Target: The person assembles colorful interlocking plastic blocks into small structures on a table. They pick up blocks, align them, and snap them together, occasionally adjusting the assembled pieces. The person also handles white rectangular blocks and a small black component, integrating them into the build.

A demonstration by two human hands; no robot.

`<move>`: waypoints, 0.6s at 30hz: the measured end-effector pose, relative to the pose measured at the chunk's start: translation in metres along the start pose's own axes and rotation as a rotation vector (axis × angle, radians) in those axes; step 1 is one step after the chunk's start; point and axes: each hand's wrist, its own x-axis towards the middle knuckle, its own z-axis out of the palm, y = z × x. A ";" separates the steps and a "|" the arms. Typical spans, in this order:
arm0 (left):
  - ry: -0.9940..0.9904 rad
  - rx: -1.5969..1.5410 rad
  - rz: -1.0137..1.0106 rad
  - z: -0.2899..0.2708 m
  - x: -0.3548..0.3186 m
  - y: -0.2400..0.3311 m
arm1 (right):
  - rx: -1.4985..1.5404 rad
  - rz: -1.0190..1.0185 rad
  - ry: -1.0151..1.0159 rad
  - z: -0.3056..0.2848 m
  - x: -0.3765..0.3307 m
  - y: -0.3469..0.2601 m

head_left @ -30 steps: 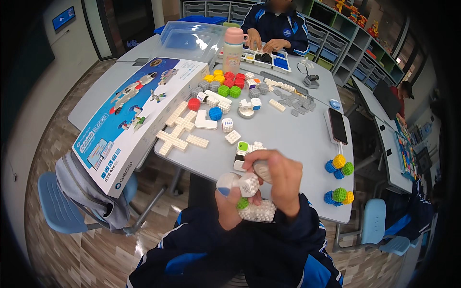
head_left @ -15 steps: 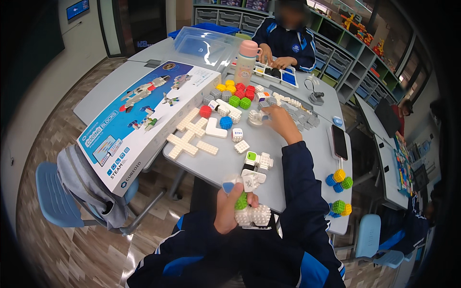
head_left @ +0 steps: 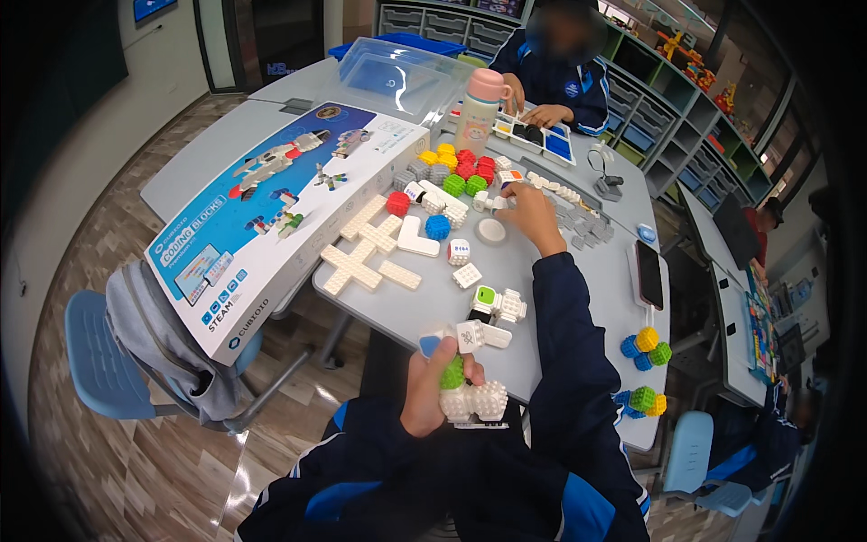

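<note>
Right hand [head_left: 531, 217]: I see it leave the block model [head_left: 465, 379] and reach far out to the small white blocks [head_left: 492, 200].
Left hand [head_left: 429, 390]: now holds the model alone.

Blue-white kit box [head_left: 271, 212] left; phone [head_left: 649, 274] right

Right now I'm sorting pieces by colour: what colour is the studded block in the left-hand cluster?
Green block, amid white ones, in the left hand; head view.
</note>
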 end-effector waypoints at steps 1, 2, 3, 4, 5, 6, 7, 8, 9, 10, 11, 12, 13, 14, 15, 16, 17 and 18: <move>0.004 0.006 -0.014 0.000 0.000 0.000 | 0.000 0.009 0.002 0.004 -0.001 0.000; 0.008 0.010 -0.028 -0.001 0.000 0.000 | 0.031 -0.024 0.040 0.007 -0.002 0.000; 0.008 0.013 -0.031 -0.002 0.000 -0.001 | 0.062 -0.061 0.087 0.007 -0.004 0.000; 0.006 0.015 -0.035 -0.002 0.000 -0.001 | 0.070 -0.040 0.107 0.007 -0.006 0.000; 0.002 0.016 -0.041 -0.003 0.001 -0.002 | 0.125 -0.063 0.162 0.006 -0.008 -0.001; 0.000 -0.012 -0.041 -0.004 0.002 -0.003 | 0.156 -0.032 0.189 0.005 -0.010 -0.002; -0.002 -0.041 -0.043 -0.005 0.004 -0.004 | 0.190 0.000 0.218 0.004 -0.012 -0.004; -0.003 -0.081 -0.044 -0.005 0.004 -0.006 | 0.210 -0.021 0.175 0.003 -0.016 -0.006; 0.004 -0.074 -0.053 -0.004 0.005 -0.008 | 0.233 -0.044 0.136 0.003 -0.020 -0.009; 0.008 -0.078 -0.057 -0.004 0.006 -0.010 | 0.272 -0.113 0.121 0.004 -0.023 -0.011; 0.012 -0.081 -0.060 -0.003 0.007 -0.012 | 0.214 -0.168 0.117 0.008 -0.027 -0.015; 0.016 -0.086 -0.071 -0.002 0.007 -0.013 | 0.172 -0.264 0.137 0.013 -0.031 -0.019; 0.020 -0.090 -0.081 -0.002 0.006 -0.014 | 0.130 -0.362 0.158 0.018 -0.035 -0.021; 0.020 -0.099 -0.087 -0.001 0.006 -0.015 | 0.116 -0.372 0.149 0.022 -0.037 -0.021; 0.022 -0.081 -0.086 0.000 0.005 -0.015 | 0.103 -0.385 0.140 0.027 -0.038 -0.022; 0.022 -0.070 -0.082 0.000 0.004 -0.015 | 0.086 -0.376 0.119 0.031 -0.038 -0.022; 0.016 -0.068 -0.075 0.000 0.004 -0.014 | 0.083 -0.399 0.132 0.034 -0.040 -0.021; 0.022 -0.056 -0.076 0.000 0.004 -0.014 | 0.074 -0.398 0.130 0.036 -0.041 -0.021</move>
